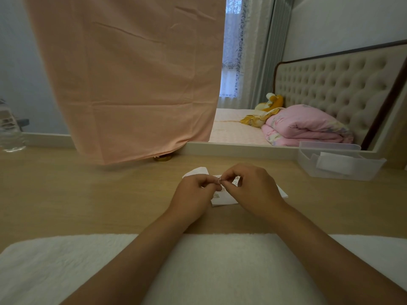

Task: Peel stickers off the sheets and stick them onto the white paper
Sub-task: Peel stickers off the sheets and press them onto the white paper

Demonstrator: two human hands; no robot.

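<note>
Both hands meet over the wooden table (88,194), just above the paper. My left hand (193,194) and my right hand (251,188) each pinch a small sticker (219,180) between thumb and fingertips. Under them lies the white paper (222,200) with a few pale stickers on it; most of it is hidden by my hands. A white corner (198,171), either a sticker sheet or more paper, pokes out behind my left hand. I cannot tell which.
A clear plastic bin (339,166) with white sheets stands at the right rear. A pink cloth (132,84) hangs over the mirror down to the table. A water bottle (10,133) is far left. A white fluffy mat (198,271) covers the near edge.
</note>
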